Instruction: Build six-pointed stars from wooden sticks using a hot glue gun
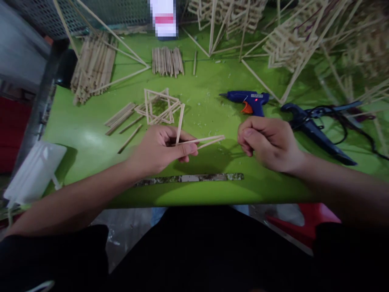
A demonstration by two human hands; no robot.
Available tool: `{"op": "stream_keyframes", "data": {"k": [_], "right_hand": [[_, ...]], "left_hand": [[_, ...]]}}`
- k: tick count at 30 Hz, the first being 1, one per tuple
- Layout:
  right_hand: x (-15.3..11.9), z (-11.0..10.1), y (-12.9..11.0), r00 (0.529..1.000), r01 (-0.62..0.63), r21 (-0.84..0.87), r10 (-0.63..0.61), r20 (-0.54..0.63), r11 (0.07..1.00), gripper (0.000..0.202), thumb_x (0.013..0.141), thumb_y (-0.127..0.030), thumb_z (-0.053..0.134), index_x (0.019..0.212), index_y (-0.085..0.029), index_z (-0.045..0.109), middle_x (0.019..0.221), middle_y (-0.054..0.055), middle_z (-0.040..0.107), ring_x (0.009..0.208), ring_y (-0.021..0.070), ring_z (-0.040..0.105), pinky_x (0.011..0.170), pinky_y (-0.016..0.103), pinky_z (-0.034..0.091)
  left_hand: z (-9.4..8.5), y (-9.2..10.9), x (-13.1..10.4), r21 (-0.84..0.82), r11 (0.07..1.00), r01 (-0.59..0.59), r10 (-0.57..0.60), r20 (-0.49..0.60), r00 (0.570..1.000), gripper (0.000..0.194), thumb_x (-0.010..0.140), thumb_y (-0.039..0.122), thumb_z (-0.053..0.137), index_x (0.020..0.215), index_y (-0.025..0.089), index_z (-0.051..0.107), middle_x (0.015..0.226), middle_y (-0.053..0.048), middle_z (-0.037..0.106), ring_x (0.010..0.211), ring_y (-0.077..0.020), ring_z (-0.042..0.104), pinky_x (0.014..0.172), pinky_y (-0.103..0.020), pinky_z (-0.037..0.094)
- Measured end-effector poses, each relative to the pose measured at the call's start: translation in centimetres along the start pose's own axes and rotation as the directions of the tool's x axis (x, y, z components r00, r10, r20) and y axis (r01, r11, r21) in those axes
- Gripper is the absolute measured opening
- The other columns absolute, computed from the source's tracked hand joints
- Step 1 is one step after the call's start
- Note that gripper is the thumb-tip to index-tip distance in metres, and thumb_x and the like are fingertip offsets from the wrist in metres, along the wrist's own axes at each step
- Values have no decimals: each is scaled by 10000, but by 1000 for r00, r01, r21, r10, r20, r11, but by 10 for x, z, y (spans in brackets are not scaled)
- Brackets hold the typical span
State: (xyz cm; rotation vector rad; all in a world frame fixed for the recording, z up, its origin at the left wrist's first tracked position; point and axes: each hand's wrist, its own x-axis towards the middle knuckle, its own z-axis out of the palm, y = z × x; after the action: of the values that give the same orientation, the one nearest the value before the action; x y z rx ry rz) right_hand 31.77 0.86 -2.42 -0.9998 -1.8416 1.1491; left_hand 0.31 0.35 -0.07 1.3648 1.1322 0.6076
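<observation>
Held joined sticks [207, 139] in left hand [161, 150], with star frame [165, 112] just beyond it. Clenched right hand [269, 142], with glue gun [249, 97] just beyond it.

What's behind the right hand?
Blue glue gun: nozzle, body and orange trigger show. The right hand covers the gun's lower end; anything else directly behind the hand can't be seen.
</observation>
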Motion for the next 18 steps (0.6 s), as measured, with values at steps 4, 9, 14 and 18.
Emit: {"op": "stream_keyframes", "data": {"k": [4, 9, 14, 18], "right_hand": [[3, -4, -6, 997, 71, -89, -67, 49, 994, 578, 1199, -507, 583, 682, -267, 484, 584, -22, 412, 506, 133, 340, 482, 369, 243], [9, -6, -18, 994, 87, -108, -79, 75, 990, 686, 1142, -473, 729, 611, -245, 360, 550, -48, 273, 497, 98, 217, 478, 367, 168], [10, -9, -7, 998, 53, -32, -54, -42, 998, 620, 1072, -489, 864, 597, -231, 560, 509, -42, 492, 438, 89, 415, 422, 324, 281], [14, -11, 6, 998, -10, 75, 15, -67, 997, 339, 1017, -491, 935, 813, -244, 823, 688, 15, 787, 541, 147, 695, 498, 312, 541]], "left_hand": [[1, -2, 0, -2, 1000, -1, 1, 3, 1000, 144, 972, 333, 939, 1006, 194, 926, 849, -55, 877, 656, -152, 771, 621, -254, 667], [1, -2, 1, -7, 1000, -6, 6, 6, 1000, 153, 957, 342, 949, 999, 198, 924, 843, -55, 876, 652, -153, 768, 614, -256, 661], [0, 0, 1, -10, 1000, -3, 3, -1, 1000, 143, 963, 345, 949, 983, 207, 918, 856, -51, 879, 662, -150, 768, 634, -264, 683], [-2, -4, 2, -32, 999, -8, 7, -35, 999, 179, 968, 372, 947, 1020, 204, 914, 895, -58, 884, 684, -156, 773, 668, -290, 706]]}}
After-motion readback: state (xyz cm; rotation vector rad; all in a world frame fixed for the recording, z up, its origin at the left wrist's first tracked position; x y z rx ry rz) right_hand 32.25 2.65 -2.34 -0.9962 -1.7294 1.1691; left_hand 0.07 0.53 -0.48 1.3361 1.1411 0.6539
